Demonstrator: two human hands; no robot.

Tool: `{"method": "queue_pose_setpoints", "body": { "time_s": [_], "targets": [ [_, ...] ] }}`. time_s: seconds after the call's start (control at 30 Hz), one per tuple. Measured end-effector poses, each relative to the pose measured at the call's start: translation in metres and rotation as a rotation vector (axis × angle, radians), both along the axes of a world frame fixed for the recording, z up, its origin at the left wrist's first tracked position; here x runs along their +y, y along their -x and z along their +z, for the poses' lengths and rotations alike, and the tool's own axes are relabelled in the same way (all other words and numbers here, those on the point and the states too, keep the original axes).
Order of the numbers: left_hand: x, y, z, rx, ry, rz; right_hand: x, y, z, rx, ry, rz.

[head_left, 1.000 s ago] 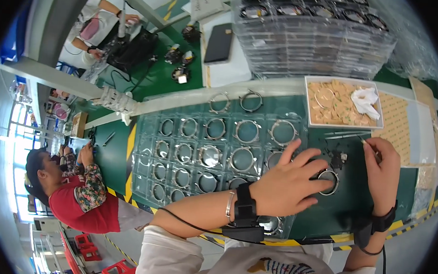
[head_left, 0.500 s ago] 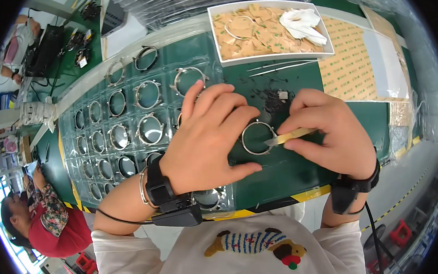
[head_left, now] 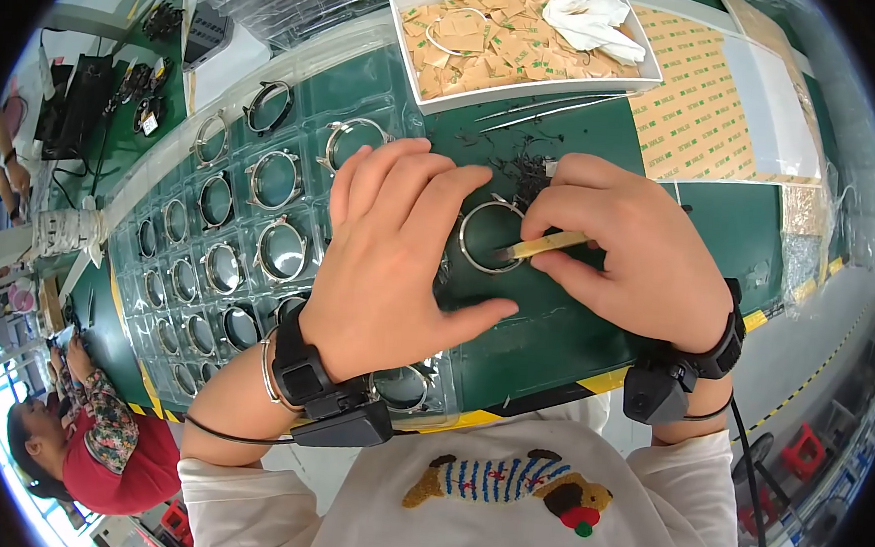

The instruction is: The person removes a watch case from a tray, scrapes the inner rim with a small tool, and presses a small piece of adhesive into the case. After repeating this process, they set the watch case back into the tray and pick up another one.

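Observation:
A round silver watch case (head_left: 463, 241) lies on the green table mat (head_left: 564, 331) between my hands. My right hand (head_left: 634, 255) pinches a small yellow-handled tool (head_left: 551, 244), whose flat greyish tip is at the inner right side of the case; its exact kind is unclear. My left hand (head_left: 388, 260) lies palm down just left of the case, fingers stretched and thumb apart, holding nothing. Under and beyond it, a clear plastic tray (head_left: 311, 125) carries several watch cases in rows, such as a silver one (head_left: 283, 248); the hand hides some of them.
A white box (head_left: 529, 95) of tan paper pieces with a white cloth (head_left: 588, 22) stands behind. Thin metal tweezers (head_left: 548, 112) lie before it, near dark scraps (head_left: 524, 174). A patterned adhesive sheet (head_left: 698, 109) is at right. A person in red (head_left: 111, 454) sits at far left.
The view has shifted slightly, so the table things appear a little further left and up. My right hand's tool tip has moved slightly within the case; my left hand stays spread beside it.

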State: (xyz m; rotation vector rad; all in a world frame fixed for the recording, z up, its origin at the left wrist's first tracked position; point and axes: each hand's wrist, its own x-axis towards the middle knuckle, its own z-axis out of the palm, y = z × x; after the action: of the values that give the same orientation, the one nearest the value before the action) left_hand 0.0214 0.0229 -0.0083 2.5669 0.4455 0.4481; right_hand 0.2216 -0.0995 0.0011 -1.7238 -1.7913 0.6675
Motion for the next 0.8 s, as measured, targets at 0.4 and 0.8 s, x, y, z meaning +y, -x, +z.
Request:
{"method": "queue_pose_setpoints", "body": {
  "time_s": [0.4, 0.8],
  "targets": [
    [0.006, 0.003, -0.007, 0.022, 0.026, -0.098, 0.001, 0.007, -0.003, 0.024, -0.040, 0.051],
    [0.008, 0.004, -0.005, 0.068, 0.031, -0.105, 0.005, 0.008, -0.006, 0.043, -0.033, 0.078]
  ]
}}
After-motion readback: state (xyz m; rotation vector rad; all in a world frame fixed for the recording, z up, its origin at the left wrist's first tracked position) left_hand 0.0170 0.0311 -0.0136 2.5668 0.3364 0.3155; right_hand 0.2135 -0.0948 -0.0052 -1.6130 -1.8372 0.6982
